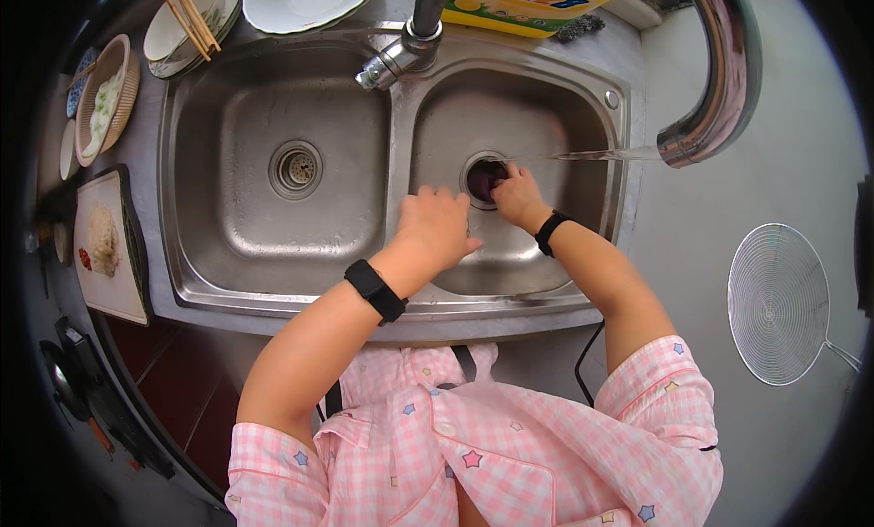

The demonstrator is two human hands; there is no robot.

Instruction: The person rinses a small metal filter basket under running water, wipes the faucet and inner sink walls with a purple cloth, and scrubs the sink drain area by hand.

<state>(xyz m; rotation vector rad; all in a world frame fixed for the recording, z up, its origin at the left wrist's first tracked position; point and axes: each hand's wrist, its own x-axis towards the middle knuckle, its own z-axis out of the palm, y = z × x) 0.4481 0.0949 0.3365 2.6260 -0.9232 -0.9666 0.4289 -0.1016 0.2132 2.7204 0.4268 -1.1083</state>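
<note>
A steel double sink [399,281] lies in front of me. My right hand [520,196] reaches into its right basin at the drain [486,208]. Its fingertips close on the edge of a dark purple thing [483,179], which shows in the round opening and is partly hidden by the fingers. My left hand [437,223] is over the divider and the left edge of that basin, back of the hand up and thumb apart. Its palm is hidden. From the curved chrome spout [717,110] at the right, water [608,155] runs towards the drain.
A chrome faucet [410,49] stands behind the divider. At the back are a white plate [307,5], bowls with chopsticks [188,22] and a yellow detergent container [526,11]. Left are a basket [123,97] and cutting board [130,281] with food; right, a wire strainer [778,305].
</note>
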